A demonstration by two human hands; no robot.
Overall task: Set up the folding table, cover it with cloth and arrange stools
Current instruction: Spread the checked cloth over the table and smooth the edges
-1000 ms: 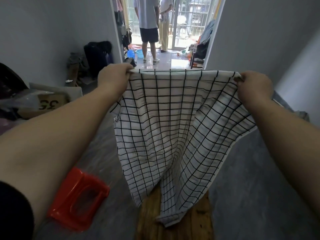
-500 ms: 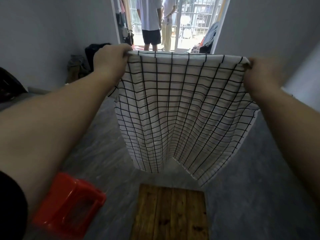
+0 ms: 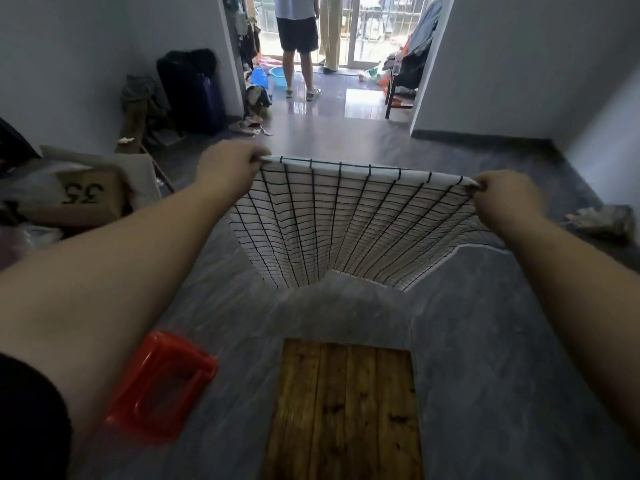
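I hold a white cloth with a black grid stretched out in the air in front of me. My left hand grips its left top corner and my right hand grips its right top corner. The cloth billows forward, and its lower edge hangs beyond the far end of the wooden slatted table top, which stands below me. A red plastic stool sits on the grey floor to the left of the table, under my left forearm.
A cardboard box marked 35 and bags lie at the left wall, with a dark suitcase behind. Two people stand in the far doorway. A crumpled rag lies at the right wall.
My hands have dropped lower and moved forward with the cloth. Its lower edge has swung up and away from the table, so the whole table top now shows.
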